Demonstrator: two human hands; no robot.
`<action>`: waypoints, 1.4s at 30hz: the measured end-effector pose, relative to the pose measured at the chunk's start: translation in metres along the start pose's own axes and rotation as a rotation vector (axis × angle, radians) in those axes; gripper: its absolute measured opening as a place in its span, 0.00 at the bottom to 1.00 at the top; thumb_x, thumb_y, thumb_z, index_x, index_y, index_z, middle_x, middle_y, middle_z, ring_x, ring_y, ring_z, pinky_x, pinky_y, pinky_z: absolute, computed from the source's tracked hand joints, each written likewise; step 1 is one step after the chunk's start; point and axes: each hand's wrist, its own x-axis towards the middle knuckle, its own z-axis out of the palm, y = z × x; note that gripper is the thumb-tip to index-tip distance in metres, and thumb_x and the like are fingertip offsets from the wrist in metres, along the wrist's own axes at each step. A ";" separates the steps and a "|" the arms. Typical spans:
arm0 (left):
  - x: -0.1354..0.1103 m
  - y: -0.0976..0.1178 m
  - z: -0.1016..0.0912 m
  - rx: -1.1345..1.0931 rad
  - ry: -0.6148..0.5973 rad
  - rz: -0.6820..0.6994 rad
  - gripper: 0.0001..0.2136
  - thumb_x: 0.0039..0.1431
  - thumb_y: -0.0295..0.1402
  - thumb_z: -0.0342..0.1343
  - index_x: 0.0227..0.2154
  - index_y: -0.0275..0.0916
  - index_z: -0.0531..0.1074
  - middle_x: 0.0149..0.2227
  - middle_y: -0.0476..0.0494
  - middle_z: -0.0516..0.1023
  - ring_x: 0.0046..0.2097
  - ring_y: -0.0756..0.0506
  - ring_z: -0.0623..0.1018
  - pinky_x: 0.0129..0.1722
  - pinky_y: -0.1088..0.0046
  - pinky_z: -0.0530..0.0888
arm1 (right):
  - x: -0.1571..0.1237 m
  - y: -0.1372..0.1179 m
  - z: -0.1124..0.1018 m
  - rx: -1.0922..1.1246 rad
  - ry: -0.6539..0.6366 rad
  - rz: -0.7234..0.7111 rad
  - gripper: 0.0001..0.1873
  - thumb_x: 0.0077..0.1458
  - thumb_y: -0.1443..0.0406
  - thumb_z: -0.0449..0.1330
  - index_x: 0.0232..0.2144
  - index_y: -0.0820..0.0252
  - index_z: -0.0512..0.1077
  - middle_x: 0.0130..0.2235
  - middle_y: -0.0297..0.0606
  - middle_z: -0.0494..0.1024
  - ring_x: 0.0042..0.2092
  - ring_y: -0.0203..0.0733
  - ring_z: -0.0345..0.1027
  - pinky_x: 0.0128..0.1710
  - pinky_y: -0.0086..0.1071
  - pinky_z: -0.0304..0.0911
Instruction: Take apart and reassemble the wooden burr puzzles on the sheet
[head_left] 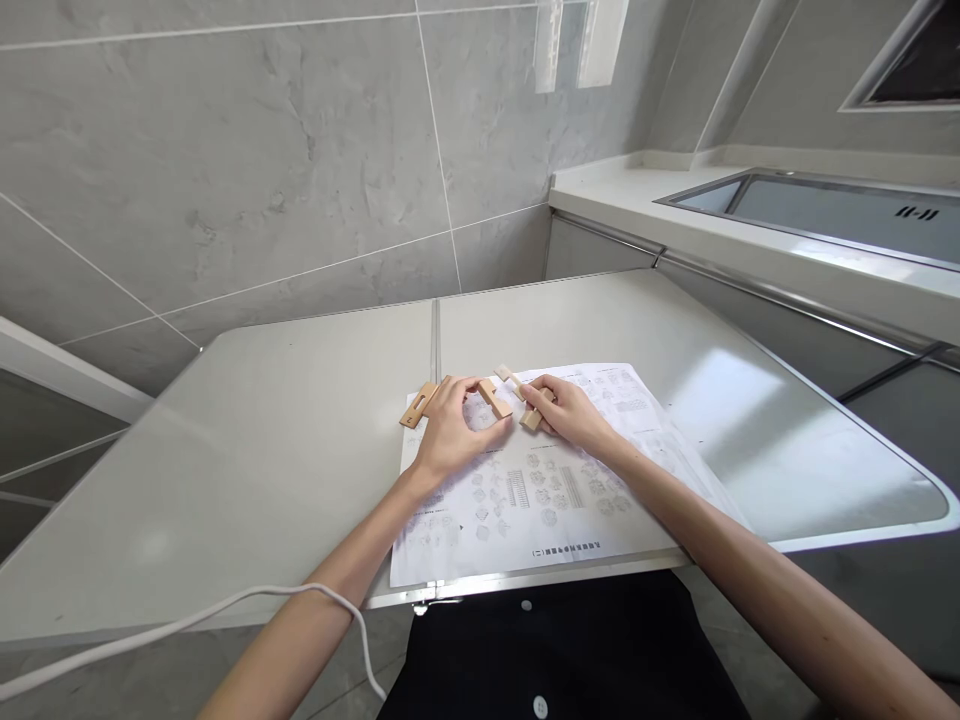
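Observation:
My left hand (448, 430) curves round in a pinch, with thumb and forefinger at the two ends of a notched wooden puzzle piece (495, 400). Beside its knuckles, a flat wooden piece with a slot (418, 404) lies at the left edge of the printed sheet (465, 550). In my right hand (571, 412), closed just to the right, are paler wooden puzzle pieces (532, 419). One light notched end (504, 373) pokes out past its fingertips. My fingers partly cover these pieces, so their full shapes are hidden. Both hands are over the sheet, a small gap apart.
The sheet, printed with small diagrams, lies on a white folding table (322, 440) with a centre seam. A white cable (225, 603) crosses my left forearm. At the right stands a counter (622, 185) with a sink (817, 205); grey tiled wall (300, 150) rises behind.

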 end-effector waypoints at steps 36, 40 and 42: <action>-0.004 -0.012 0.004 0.413 -0.238 0.311 0.18 0.66 0.42 0.67 0.55 0.44 0.74 0.56 0.40 0.80 0.60 0.33 0.76 0.61 0.48 0.73 | 0.001 0.002 -0.003 -0.199 -0.202 0.011 0.21 0.69 0.46 0.56 0.35 0.55 0.73 0.25 0.33 0.78 0.22 0.39 0.68 0.23 0.32 0.59; -0.004 -0.009 0.003 0.388 -0.273 0.318 0.17 0.65 0.38 0.66 0.55 0.44 0.73 0.56 0.39 0.79 0.58 0.34 0.77 0.59 0.49 0.75 | 0.004 0.008 -0.002 -0.230 -0.118 -0.031 0.19 0.69 0.47 0.57 0.38 0.54 0.74 0.29 0.33 0.80 0.28 0.42 0.70 0.29 0.34 0.62; -0.004 -0.007 0.002 0.372 -0.299 0.325 0.17 0.66 0.38 0.65 0.55 0.44 0.73 0.55 0.39 0.79 0.57 0.34 0.78 0.58 0.51 0.76 | 0.005 0.011 -0.001 -0.242 -0.096 -0.061 0.17 0.69 0.48 0.57 0.39 0.53 0.74 0.31 0.33 0.80 0.30 0.42 0.70 0.30 0.34 0.62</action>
